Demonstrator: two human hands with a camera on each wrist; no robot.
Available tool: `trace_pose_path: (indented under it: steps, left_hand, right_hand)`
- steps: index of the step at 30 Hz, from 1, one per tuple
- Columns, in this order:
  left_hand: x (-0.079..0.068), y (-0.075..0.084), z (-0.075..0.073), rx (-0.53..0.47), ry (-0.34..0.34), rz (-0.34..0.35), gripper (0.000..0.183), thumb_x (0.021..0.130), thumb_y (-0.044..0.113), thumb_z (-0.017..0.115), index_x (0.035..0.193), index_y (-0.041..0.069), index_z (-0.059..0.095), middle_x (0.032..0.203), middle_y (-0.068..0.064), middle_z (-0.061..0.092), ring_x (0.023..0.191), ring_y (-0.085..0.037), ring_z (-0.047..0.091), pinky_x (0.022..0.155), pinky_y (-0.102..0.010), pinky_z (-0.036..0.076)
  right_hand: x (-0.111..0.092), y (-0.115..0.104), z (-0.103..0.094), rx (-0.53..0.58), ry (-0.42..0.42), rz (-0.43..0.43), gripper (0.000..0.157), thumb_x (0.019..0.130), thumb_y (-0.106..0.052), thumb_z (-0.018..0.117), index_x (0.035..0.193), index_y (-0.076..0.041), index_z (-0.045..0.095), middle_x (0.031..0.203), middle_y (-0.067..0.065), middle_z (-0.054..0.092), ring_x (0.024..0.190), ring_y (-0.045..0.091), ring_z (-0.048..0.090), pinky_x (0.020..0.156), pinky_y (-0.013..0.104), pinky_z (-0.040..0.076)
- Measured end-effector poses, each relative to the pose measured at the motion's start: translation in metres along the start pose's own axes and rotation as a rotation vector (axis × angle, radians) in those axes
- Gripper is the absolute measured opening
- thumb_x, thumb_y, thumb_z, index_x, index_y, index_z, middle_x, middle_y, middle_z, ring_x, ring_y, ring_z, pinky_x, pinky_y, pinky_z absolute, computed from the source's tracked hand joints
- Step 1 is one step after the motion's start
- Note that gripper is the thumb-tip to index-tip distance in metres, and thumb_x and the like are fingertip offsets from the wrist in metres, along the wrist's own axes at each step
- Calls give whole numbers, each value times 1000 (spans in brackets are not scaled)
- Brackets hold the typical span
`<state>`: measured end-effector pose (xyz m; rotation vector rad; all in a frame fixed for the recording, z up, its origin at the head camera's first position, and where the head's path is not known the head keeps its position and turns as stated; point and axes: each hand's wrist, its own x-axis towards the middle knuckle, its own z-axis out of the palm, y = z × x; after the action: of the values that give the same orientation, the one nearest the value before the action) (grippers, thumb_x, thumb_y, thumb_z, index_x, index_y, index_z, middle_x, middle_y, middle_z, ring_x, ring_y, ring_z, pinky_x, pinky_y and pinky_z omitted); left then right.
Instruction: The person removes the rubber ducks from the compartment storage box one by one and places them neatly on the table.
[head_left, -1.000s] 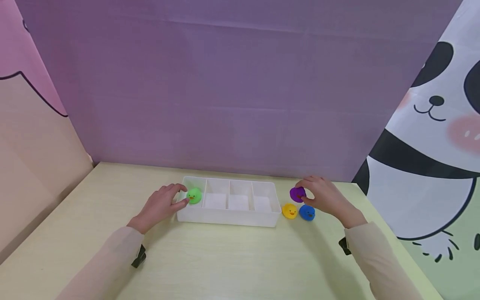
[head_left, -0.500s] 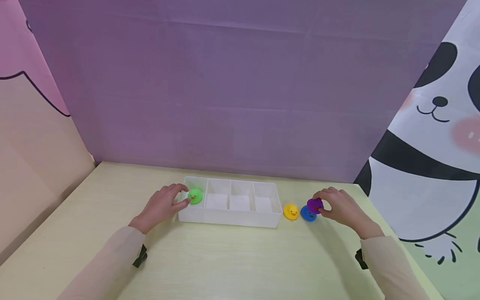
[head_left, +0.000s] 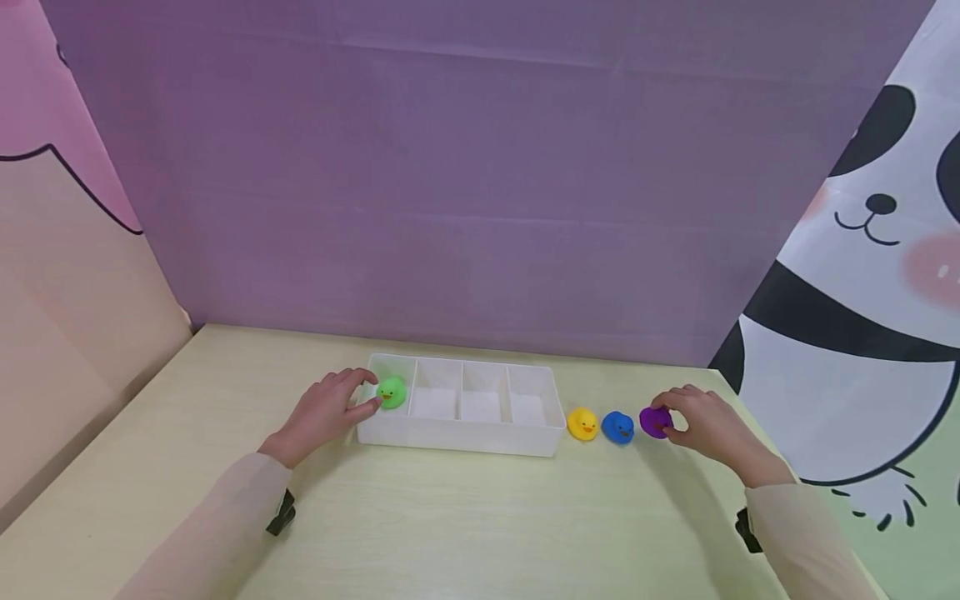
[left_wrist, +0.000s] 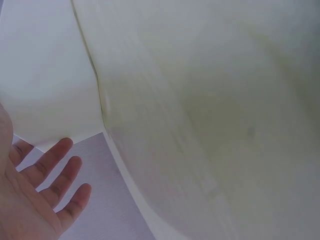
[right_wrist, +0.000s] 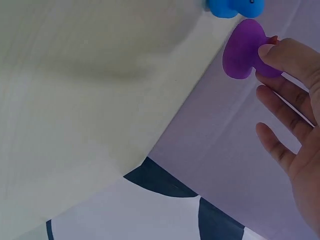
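Observation:
My right hand (head_left: 708,425) pinches a purple toy duck (head_left: 656,422) between thumb and fingers, to the right of a blue toy duck (head_left: 618,427). Whether the purple duck touches the tabletop I cannot tell. In the right wrist view the purple duck (right_wrist: 243,49) is gripped near its beak, and its face is mostly hidden. A green toy duck (head_left: 392,392) sits in the leftmost compartment of the white divided box (head_left: 457,435). At that end rests my left hand (head_left: 322,414), thumb and index finger apart by the duck; its fingers (left_wrist: 52,162) look loosely extended in the left wrist view.
A yellow toy duck (head_left: 582,424) stands between the box's right end and the blue duck. The pale wooden table (head_left: 450,517) ends at a purple cloth backdrop (head_left: 450,183). A panda-printed panel (head_left: 862,275) borders the right side.
My right hand has carried the purple duck rightward, from behind the yellow and blue ducks, past the blue one to its right side. The left hand holds its place.

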<state>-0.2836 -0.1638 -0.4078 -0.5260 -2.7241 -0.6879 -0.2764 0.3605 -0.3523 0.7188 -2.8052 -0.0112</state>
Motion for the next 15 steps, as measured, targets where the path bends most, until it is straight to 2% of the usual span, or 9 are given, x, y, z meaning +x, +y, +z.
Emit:
trace_pose_path:
  steps: [10,15]
  left_hand:
    - [0,-2,1,-11,-16,-8,36,87,36,55,116,15,55,116,-7,60,96,-26,54,80,-45,42]
    - [0,-2,0,-13,-31,-14,36,88,39,54,117,16,54,117,-6,60,95,-25,54,82,-44,42]
  right_hand:
    - [-7,8,17,80,-59,16,35,63,-5,80,94,-4,64,89,7,64,82,23,59,72,40,51]
    - [-8,11,23,89,-55,13,33,63,-4,79,93,-4,64,89,7,64,81,23,59,72,39,51]
